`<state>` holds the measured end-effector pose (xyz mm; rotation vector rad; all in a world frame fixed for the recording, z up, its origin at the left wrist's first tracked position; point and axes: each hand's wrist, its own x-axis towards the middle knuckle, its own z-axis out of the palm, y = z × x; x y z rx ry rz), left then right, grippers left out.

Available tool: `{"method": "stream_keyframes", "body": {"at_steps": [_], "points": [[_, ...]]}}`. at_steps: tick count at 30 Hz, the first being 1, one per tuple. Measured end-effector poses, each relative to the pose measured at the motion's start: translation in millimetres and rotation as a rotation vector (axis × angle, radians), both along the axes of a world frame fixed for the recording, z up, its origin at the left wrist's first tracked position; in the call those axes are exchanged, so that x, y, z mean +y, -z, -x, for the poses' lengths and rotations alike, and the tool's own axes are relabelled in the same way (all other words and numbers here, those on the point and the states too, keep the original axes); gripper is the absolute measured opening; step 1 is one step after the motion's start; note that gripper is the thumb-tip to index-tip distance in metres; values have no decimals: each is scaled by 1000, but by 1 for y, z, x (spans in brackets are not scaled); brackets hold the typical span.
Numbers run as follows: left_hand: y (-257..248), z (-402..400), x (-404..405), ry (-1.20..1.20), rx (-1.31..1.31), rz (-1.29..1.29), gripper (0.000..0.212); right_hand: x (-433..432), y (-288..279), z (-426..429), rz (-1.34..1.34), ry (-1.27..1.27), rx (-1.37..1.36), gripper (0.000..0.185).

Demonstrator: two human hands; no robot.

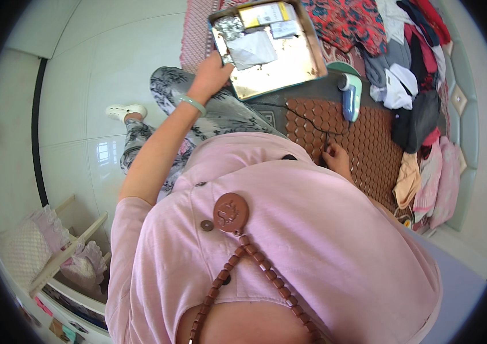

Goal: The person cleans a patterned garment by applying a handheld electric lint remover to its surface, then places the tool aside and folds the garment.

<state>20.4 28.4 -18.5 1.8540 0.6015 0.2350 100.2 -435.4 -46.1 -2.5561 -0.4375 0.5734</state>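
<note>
A shallow rectangular metal tin (288, 75) with a shiny gold inside is tilted towards me at the top. My left hand (214, 76), below a pale green bangle (192, 104), grips its near left rim. Inside lie a folded white paper (252, 50), crumpled silver foil packs (229, 28), a yellow and white carton (265, 14) and a small pale packet (284, 29). Lower right, my right hand (336, 159) pinches a thin black cord (312, 124) above a brown honeycomb-patterned mat (366, 144).
A blue and mint handheld appliance (350, 98) lies on the mat's far edge. Heaped clothes (398, 86) line the padded headboard (463, 107) on the right. A white wooden rack (71, 249) stands lower left on the tiled floor (110, 60).
</note>
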Motion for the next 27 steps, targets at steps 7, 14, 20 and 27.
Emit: {"method": "stream_keyframes", "body": {"at_steps": [7, 14, 20, 27], "points": [[2, 17, -2, -143, -198, -210, 38, 42, -44, -11, -289, -59, 8, 15], [-28, 32, 21, -314, -220, 45, 32, 171, -62, -35, -624, -26, 244, 14], [-15, 119, 81, -722, -133, -140, 29, 283, -91, 14, -759, -213, 384, 13], [-67, 282, 128, -1144, -235, 173, 25, 356, -50, 31, -671, -640, 452, 22]]}}
